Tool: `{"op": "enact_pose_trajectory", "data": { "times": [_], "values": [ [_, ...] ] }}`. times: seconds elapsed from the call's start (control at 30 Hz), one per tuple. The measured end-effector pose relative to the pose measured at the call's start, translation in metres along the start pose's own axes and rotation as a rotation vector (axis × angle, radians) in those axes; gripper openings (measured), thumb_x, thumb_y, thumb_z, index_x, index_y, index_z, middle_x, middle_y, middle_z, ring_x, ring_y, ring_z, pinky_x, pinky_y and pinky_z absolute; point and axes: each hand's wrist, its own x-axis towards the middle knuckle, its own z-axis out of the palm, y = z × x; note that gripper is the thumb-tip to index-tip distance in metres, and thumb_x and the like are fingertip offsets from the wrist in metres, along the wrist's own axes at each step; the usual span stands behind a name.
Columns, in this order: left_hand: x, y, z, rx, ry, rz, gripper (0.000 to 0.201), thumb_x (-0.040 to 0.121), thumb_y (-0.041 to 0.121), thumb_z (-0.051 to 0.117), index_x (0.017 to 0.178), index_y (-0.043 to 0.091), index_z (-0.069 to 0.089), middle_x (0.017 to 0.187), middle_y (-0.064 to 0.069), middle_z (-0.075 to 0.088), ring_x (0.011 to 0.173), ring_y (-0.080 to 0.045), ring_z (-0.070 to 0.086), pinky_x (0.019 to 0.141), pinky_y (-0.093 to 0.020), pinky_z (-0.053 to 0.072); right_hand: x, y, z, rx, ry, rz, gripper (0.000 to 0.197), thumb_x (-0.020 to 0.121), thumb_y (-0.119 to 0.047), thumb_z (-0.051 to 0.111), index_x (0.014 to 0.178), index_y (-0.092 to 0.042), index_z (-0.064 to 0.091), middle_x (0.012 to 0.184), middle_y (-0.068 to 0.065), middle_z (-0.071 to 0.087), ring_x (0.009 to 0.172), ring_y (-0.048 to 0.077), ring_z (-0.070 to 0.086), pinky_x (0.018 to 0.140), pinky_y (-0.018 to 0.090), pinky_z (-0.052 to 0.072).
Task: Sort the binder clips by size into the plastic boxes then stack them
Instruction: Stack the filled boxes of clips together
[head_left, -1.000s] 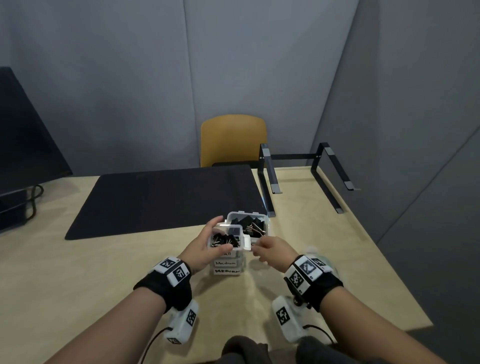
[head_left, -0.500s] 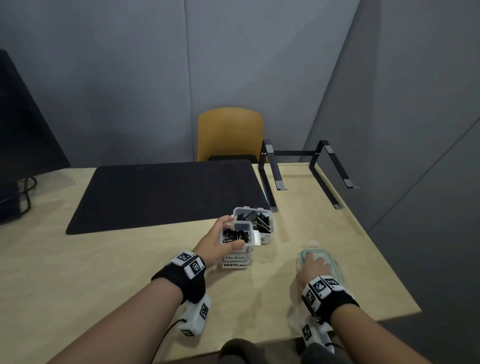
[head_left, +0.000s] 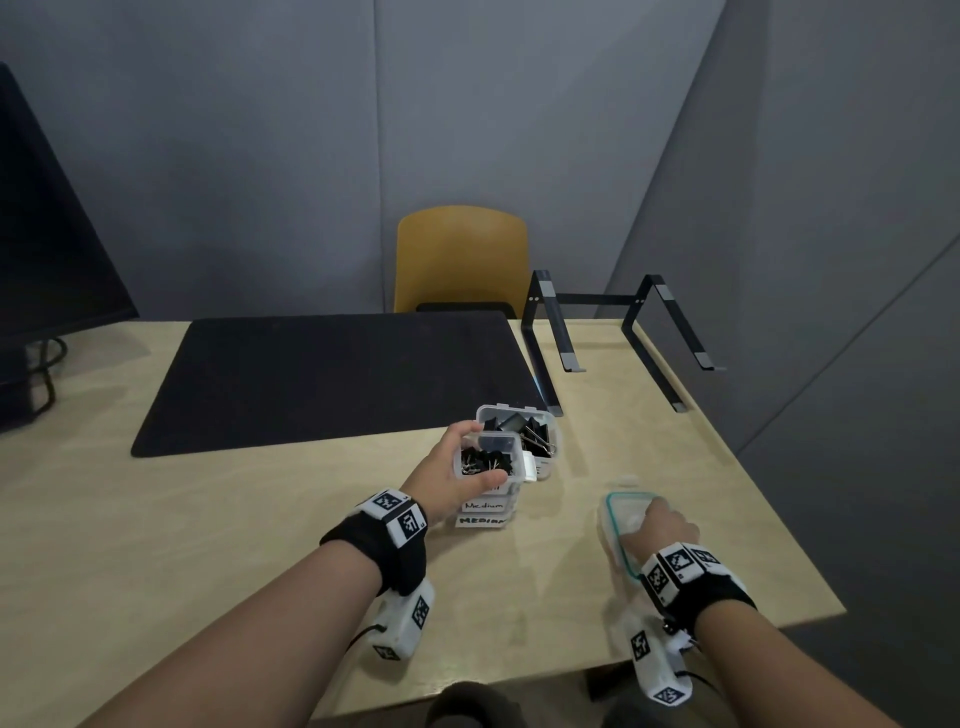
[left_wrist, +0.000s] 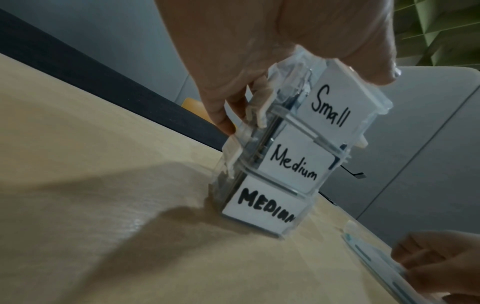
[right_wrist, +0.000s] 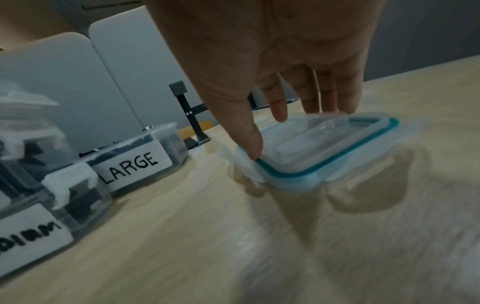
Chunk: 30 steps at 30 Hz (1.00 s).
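Note:
Three clear plastic boxes stand stacked near the table's middle: the "Small" box (head_left: 492, 461) (left_wrist: 329, 111) on top, open and full of small black clips, then a "Medium" box (left_wrist: 296, 164) and a "MEDIUM" box (left_wrist: 267, 205). My left hand (head_left: 480, 453) (left_wrist: 259, 61) grips the top box from the left, thumb in front and fingers behind. Just behind the stack sits the open "LARGE" box (head_left: 519, 423) (right_wrist: 135, 162) holding big clips. To the right, my right hand (head_left: 657, 525) (right_wrist: 288, 125) pinches a clear lid with a teal seal (head_left: 621, 512) (right_wrist: 363, 144), thumb at its near corner.
A black desk mat (head_left: 322, 379) covers the table's far middle. A black metal laptop stand (head_left: 623, 332) stands at the back right, a monitor (head_left: 47, 234) at the far left, and a yellow chair (head_left: 462, 260) behind the table. The table's right edge (head_left: 779, 519) runs close to the lid.
My right hand left the stack, swung right and took hold of the teal-sealed lid. My left hand stayed gripping the top box.

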Motion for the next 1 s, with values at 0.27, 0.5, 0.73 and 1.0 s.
{"op": "enact_pose_trajectory", "data": {
  "times": [0.27, 0.5, 0.73, 1.0],
  "values": [
    [-0.002, 0.005, -0.006, 0.028, -0.049, 0.006, 0.073, 0.07, 0.047, 0.075, 0.129, 0.04, 0.033, 0.124, 0.01, 0.05, 0.105, -0.012, 0.058, 0.088, -0.032, 0.051, -0.004, 0.007, -0.001, 0.034, 0.072, 0.04, 0.069, 0.068, -0.033, 0.072, 0.123, -0.012, 0.036, 0.125, 0.015, 0.046, 0.116, 0.035, 0.044, 0.095, 0.039, 0.043],
    [-0.003, 0.001, -0.003, 0.068, -0.03, 0.063, 0.096, 0.071, 0.023, 0.08, 0.142, 0.038, 0.017, 0.118, 0.015, 0.049, 0.103, -0.009, 0.058, 0.091, -0.029, 0.048, -0.015, 0.005, -0.004, 0.11, 0.106, -0.072, 0.074, 0.065, -0.026, 0.075, 0.126, -0.016, 0.034, 0.123, 0.016, 0.042, 0.108, 0.036, 0.049, 0.091, 0.039, 0.046],
    [-0.001, -0.016, -0.002, -0.071, -0.008, 0.064, 0.062, 0.067, 0.01, 0.083, 0.116, 0.026, 0.048, 0.108, 0.013, 0.062, 0.098, 0.001, 0.06, 0.087, -0.023, 0.049, -0.015, -0.013, -0.022, 0.207, 0.115, -0.236, 0.063, 0.077, -0.002, 0.061, 0.133, -0.008, 0.034, 0.12, 0.018, 0.053, 0.106, 0.032, 0.055, 0.088, 0.036, 0.048],
    [0.002, -0.022, 0.0, -0.099, 0.002, 0.098, 0.057, 0.067, 0.012, 0.083, 0.11, 0.031, 0.05, 0.11, 0.014, 0.061, 0.102, 0.0, 0.058, 0.087, -0.019, 0.046, -0.027, -0.042, -0.046, 0.269, 0.141, -0.347, 0.034, 0.092, -0.003, 0.039, 0.124, -0.012, 0.049, 0.088, 0.008, 0.059, 0.08, 0.025, 0.056, 0.067, 0.027, 0.039]
  ]
}}
